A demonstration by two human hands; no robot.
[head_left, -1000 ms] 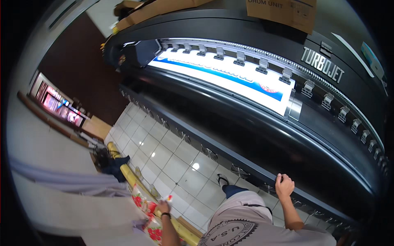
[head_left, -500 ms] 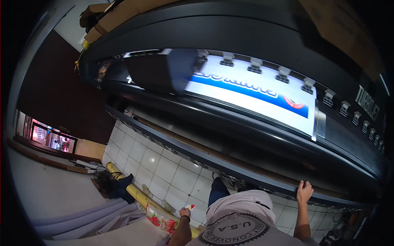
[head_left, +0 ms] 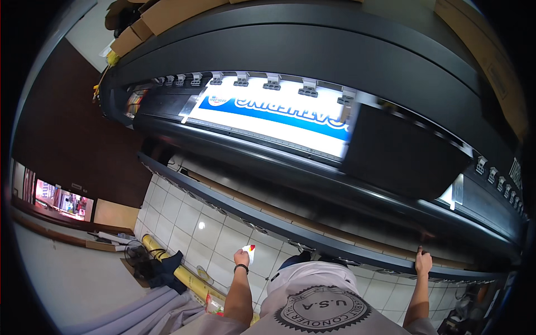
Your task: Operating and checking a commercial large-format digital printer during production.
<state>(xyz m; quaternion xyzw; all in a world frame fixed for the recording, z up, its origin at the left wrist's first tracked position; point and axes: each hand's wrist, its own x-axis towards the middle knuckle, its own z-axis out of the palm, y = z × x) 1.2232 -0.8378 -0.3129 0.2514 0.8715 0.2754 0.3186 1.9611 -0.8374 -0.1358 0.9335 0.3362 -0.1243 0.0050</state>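
My left hand (head_left: 242, 258), with a dark band at its wrist, is closed around a small white packet (head_left: 250, 254) with red and yellow on it. It hangs in front of me above the tiled floor, apart from the machine. My right hand (head_left: 424, 263) is closed over the front rail (head_left: 335, 244) of a large black wide-format printer (head_left: 279, 42), one finger stretched forward across it. On the printer's bed lies a white and blue printed sheet (head_left: 268, 120). The black print carriage (head_left: 405, 148) covers the sheet's right part.
Pinch-roller clamps (head_left: 272, 82) line the bed. Cardboard boxes (head_left: 184, 17) sit on top of the printer. At left on the tiled floor (head_left: 184, 209) are a long yellow tube (head_left: 190, 279), a dark fan (head_left: 137, 254) and grey-violet fabric (head_left: 128, 312).
The carriage has travelled from the left of the bed to the right, uncovering the sheet's left part. My left hand has risen slightly with the packet; my right finger now points forward.
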